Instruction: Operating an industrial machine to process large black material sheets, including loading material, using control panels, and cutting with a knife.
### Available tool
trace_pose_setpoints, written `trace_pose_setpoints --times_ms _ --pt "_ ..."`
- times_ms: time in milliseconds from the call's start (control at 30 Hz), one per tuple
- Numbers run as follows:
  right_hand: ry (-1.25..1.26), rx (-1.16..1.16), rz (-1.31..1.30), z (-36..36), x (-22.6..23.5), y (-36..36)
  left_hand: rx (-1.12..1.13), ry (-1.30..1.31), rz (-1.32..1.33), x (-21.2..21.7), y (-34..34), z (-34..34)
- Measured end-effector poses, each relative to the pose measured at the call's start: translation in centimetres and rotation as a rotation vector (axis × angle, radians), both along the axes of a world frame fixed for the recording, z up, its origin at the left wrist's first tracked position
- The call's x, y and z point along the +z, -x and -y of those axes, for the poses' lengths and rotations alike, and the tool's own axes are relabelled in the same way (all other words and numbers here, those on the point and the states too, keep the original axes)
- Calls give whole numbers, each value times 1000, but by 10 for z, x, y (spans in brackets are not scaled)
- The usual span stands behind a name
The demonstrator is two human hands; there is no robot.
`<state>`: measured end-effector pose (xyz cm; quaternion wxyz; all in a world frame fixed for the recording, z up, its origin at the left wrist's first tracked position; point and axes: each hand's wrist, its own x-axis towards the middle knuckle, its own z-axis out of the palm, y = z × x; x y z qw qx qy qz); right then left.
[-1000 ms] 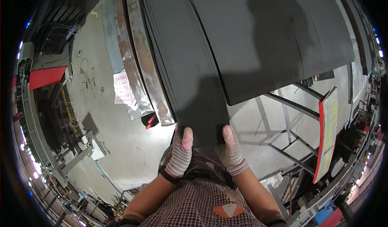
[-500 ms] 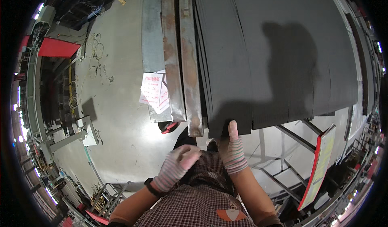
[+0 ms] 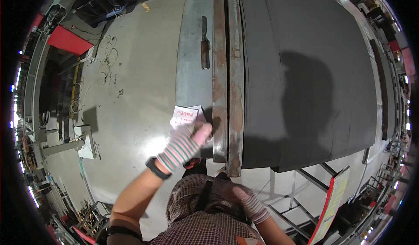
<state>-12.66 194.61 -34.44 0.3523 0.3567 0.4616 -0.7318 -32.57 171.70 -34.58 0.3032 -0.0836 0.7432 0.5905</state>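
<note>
A gloved hand reaches for a paper card by the metal sheets

The left hand [image 3: 185, 143], in a striped glove, rests with curled fingers on a white and red paper card [image 3: 185, 114] lying at the near end of a grey steel plate [image 3: 192, 70], beside two rusty bars [image 3: 227, 92]. It looks like picking the card up; a firm pinch comes next. The right hand [image 3: 251, 205] hangs loose and empty by the belly, near the big dark sheet [image 3: 305, 70].
</note>
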Motion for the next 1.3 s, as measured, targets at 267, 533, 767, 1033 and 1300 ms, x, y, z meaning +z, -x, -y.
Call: trace_pose_setpoints --times_ms 267,533,767,1033,1300 --pt "-14 285 -54 19 46 20 -195 981 -334 -24 231 -23" --pt "83 -47 -270 23 93 39 165 165 -385 34 162 -19" --pt "82 -496 -252 31 97 74 -809 -40 -610 85 -40 -56" --pt "-189 -528 -30 -3 92 19 -822 532 -957 55 -64 -74" --pt "-138 -276 -87 -45 95 17 -659 664 -901 40 -59 -81"
